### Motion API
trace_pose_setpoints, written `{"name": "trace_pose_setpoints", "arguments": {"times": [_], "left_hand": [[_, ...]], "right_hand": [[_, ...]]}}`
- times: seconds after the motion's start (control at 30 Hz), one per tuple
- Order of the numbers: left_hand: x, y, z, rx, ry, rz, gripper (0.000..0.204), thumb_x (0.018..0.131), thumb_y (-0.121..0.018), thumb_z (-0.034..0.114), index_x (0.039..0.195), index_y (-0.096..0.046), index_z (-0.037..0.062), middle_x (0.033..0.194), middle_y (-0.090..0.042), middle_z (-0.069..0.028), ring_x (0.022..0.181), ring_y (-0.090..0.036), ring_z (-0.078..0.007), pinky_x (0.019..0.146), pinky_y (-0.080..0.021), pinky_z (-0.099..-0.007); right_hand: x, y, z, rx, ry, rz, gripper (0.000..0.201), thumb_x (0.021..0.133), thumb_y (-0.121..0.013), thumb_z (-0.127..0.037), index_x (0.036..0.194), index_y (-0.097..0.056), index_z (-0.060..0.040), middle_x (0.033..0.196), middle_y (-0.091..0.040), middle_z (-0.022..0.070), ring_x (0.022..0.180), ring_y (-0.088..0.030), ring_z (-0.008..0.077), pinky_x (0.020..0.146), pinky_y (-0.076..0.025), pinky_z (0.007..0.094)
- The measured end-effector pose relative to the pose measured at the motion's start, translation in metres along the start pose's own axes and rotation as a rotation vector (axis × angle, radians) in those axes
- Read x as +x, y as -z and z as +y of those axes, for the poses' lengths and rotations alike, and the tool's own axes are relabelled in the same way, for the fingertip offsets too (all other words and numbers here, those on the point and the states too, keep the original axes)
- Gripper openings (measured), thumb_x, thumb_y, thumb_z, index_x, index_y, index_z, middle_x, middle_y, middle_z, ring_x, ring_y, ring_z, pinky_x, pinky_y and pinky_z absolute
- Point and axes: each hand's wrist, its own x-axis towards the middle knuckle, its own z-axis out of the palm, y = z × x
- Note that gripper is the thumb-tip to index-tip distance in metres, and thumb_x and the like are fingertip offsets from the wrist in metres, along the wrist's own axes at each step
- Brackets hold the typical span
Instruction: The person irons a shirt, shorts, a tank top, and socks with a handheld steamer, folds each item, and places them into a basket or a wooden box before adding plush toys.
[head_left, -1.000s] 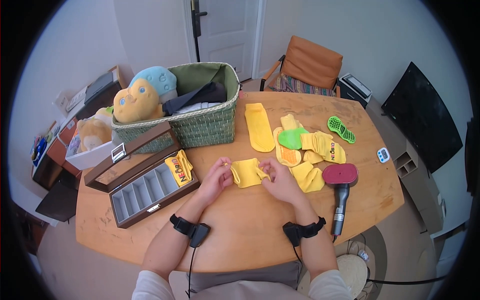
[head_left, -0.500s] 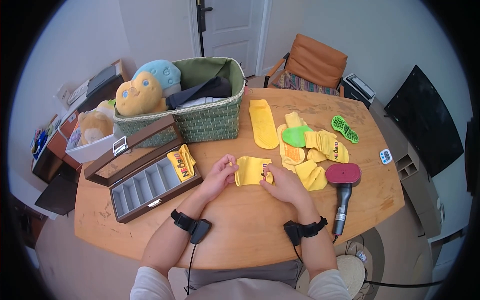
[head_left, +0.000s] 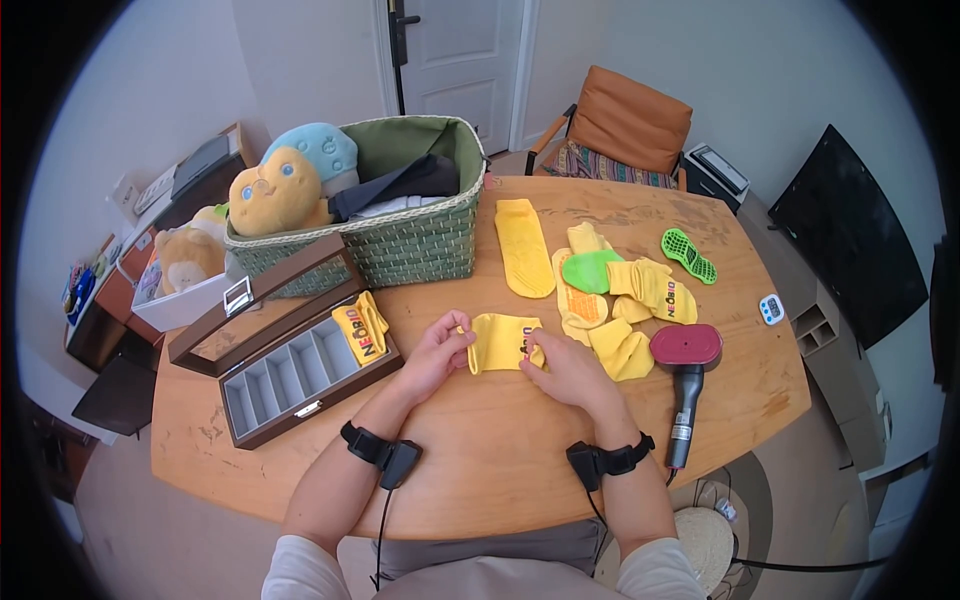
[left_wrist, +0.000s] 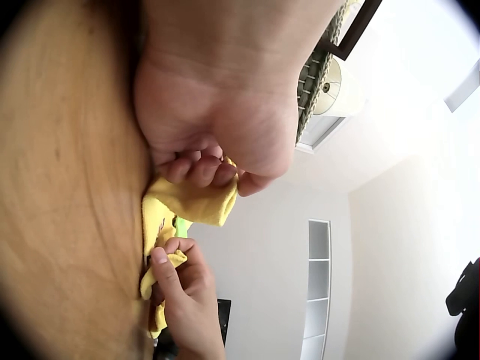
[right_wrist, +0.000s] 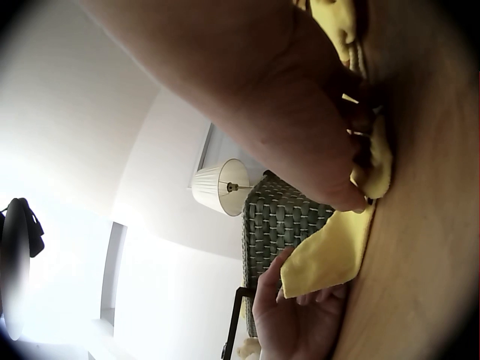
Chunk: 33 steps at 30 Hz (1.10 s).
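A folded yellow sock (head_left: 500,343) with dark lettering lies at the table's front, between both hands. My left hand (head_left: 437,354) pinches its left end with curled fingers; in the left wrist view that end (left_wrist: 199,201) stands raised off the wood. The right hand (head_left: 572,368) holds the sock's right end between thumb and fingers, beside the lettering. In the right wrist view the sock (right_wrist: 326,255) stretches between the hands, and the right fingertips are partly hidden.
An open compartment box (head_left: 300,375) holding a folded yellow sock (head_left: 361,328) stands left, before a green basket (head_left: 420,245) with plush toys. Several loose socks (head_left: 525,250), a green sock (head_left: 690,256), a red-headed brush (head_left: 686,347) and a small timer (head_left: 771,310) lie right.
Since a second ago, the sock's right end has turned flatter, showing dark lettering, and the right hand has shifted slightly right over it. The left hand keeps its pinch.
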Motion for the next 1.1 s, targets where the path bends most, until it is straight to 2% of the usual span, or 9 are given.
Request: {"name": "trace_pose_setpoints", "arguments": {"times": [0.13, 0.23, 0.43, 0.5, 0.83, 0.93, 1.03, 1.1], "left_hand": [[0.000, 0.000, -0.001, 0.013, -0.003, 0.025, 0.009, 0.101, -0.058, 0.011, 0.101, -0.050, 0.0143, 0.086, -0.054, 0.0059, 0.069, -0.048, -0.0022, 0.062, -0.040, -0.0189], [0.001, 0.002, 0.000, 0.007, -0.004, -0.015, 0.009, 0.101, -0.058, 0.010, 0.101, -0.050, 0.0140, 0.088, -0.055, 0.0055, 0.072, -0.052, -0.0028, 0.063, -0.041, -0.0191], [0.002, -0.004, -0.002, 0.011, -0.019, 0.050, 0.010, 0.100, -0.058, 0.009, 0.101, -0.049, 0.0137, 0.092, -0.058, 0.0038, 0.080, -0.059, -0.0051, 0.068, -0.047, -0.0206], [0.001, -0.009, -0.001, 0.035, -0.008, 0.102, 0.011, 0.101, -0.059, 0.010, 0.100, -0.050, 0.0153, 0.077, -0.049, 0.0085, 0.062, -0.040, -0.0014, 0.055, -0.031, -0.0189], [0.004, -0.005, -0.007, 0.079, -0.051, 0.094, 0.010, 0.101, -0.059, 0.011, 0.099, -0.050, 0.0162, 0.073, -0.045, 0.0098, 0.060, -0.035, -0.0012, 0.052, -0.025, -0.0195], [0.001, -0.013, -0.002, 0.042, -0.027, 0.130, 0.009, 0.101, -0.058, 0.010, 0.101, -0.050, 0.0152, 0.083, -0.053, 0.0068, 0.069, -0.049, -0.0018, 0.059, -0.037, -0.0179], [0.001, -0.001, -0.006, 0.027, -0.024, 0.074, 0.009, 0.101, -0.057, 0.010, 0.102, -0.050, 0.0147, 0.089, -0.056, 0.0052, 0.075, -0.054, -0.0027, 0.064, -0.042, -0.0182], [0.000, -0.010, -0.005, 0.020, -0.028, 0.100, 0.009, 0.101, -0.057, 0.010, 0.102, -0.050, 0.0149, 0.086, -0.055, 0.0060, 0.072, -0.051, -0.0023, 0.062, -0.040, -0.0180]], "right_hand": [[0.000, -0.002, 0.002, 0.002, 0.031, 0.020, 0.031, 0.091, -0.067, -0.030, 0.106, -0.060, -0.0038, 0.092, -0.068, 0.0213, 0.088, -0.065, 0.0414, 0.075, -0.050, 0.0488], [0.000, -0.002, 0.002, 0.008, 0.041, 0.027, 0.031, 0.091, -0.067, -0.029, 0.107, -0.060, -0.0032, 0.093, -0.068, 0.0216, 0.088, -0.065, 0.0417, 0.075, -0.050, 0.0488], [-0.001, -0.001, 0.000, 0.013, 0.045, 0.031, 0.032, 0.091, -0.067, -0.029, 0.108, -0.060, -0.0029, 0.094, -0.068, 0.0224, 0.090, -0.065, 0.0425, 0.077, -0.051, 0.0488], [-0.001, -0.002, 0.001, 0.011, 0.054, 0.041, 0.032, 0.091, -0.067, -0.029, 0.109, -0.060, -0.0028, 0.095, -0.068, 0.0227, 0.090, -0.065, 0.0427, 0.078, -0.052, 0.0489], [0.000, -0.010, 0.009, -0.049, 0.053, 0.033, 0.041, 0.091, -0.066, -0.033, 0.120, -0.060, -0.0046, 0.101, -0.070, 0.0226, 0.092, -0.067, 0.0431, 0.079, -0.053, 0.0504], [0.001, -0.012, 0.012, -0.050, 0.076, 0.061, 0.042, 0.091, -0.066, -0.034, 0.122, -0.060, -0.0056, 0.103, -0.071, 0.0217, 0.092, -0.067, 0.0426, 0.078, -0.054, 0.0515], [0.002, -0.010, 0.011, -0.049, 0.064, 0.042, 0.042, 0.091, -0.065, -0.034, 0.122, -0.060, -0.0056, 0.104, -0.071, 0.0217, 0.092, -0.067, 0.0427, 0.078, -0.054, 0.0517], [0.001, -0.010, 0.009, -0.055, 0.043, 0.009, 0.042, 0.091, -0.065, -0.033, 0.122, -0.060, -0.0056, 0.104, -0.070, 0.0218, 0.092, -0.067, 0.0428, 0.078, -0.054, 0.0517]]}}
